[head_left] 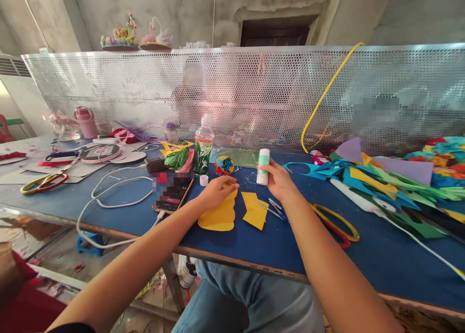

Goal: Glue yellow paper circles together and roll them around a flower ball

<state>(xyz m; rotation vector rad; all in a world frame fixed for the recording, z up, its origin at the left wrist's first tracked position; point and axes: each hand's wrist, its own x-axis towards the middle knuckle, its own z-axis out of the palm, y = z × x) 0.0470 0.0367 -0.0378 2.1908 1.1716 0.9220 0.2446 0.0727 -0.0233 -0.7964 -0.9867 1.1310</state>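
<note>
Now the right hand (279, 179) clasps an upright tube (262, 174), left hand (217, 191) unclenched over a yellow sheet (219, 217).

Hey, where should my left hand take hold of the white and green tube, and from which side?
Probably around the upper end of the tube, coming from the left. It is a slim cylinder held nearly upright, and the right hand grips it lower down from the right, leaving its top bare. The left hand, over the yellow piece, is on that side.
</note>
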